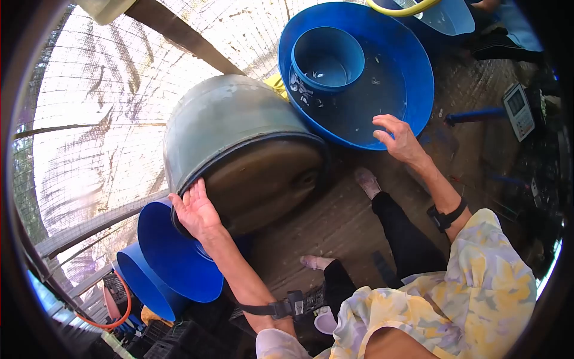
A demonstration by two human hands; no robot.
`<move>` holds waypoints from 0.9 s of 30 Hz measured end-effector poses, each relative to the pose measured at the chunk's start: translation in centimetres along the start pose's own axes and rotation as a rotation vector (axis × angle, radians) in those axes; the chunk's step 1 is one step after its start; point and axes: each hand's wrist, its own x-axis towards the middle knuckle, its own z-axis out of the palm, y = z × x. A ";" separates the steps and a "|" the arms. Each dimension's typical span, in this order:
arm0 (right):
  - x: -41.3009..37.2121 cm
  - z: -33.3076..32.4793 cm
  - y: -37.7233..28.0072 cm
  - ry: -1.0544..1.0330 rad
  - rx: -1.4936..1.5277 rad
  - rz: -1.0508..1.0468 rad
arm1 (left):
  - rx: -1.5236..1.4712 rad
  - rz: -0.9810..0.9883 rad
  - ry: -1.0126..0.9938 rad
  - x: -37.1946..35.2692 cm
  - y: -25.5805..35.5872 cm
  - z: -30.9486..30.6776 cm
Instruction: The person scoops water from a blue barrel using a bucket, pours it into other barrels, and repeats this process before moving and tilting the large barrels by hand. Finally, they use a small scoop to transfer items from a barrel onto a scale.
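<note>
A large grey-green tub [233, 113] lies tipped over, with a dark, hollow-looking side turned towards me. My left hand [198, 214] is at its lower left rim, palm showing, fingers along the edge and thumb apart, holding the tub there. My right hand [399, 139] is raised near the front rim of a wide blue tub [423, 90], holding nothing, its fingers bent and apart. Dark water with small pale pieces fills the bottom of that tub. A smaller blue bucket [329, 35] stands in it.
Blue basins [185, 263] lie tilted at the lower left, near black crates [173, 341]. A wire-mesh wall [89, 143] runs along the left. At right are a scale display [518, 110] and part of another person [519, 27]. My feet are on a wooden floor [335, 227].
</note>
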 end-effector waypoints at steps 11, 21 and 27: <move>0.5 1.5 -1.4 -0.022 -0.001 -0.098 | 0.149 0.091 0.162 -0.8 -1.5 -0.5; 2.7 6.6 -7.1 -0.179 0.072 -0.229 | 0.334 -0.059 0.725 -10.6 -4.1 -5.2; 8.0 14.5 -17.7 -0.168 -0.193 -0.656 | 0.121 -0.378 0.611 -27.0 -8.9 -18.3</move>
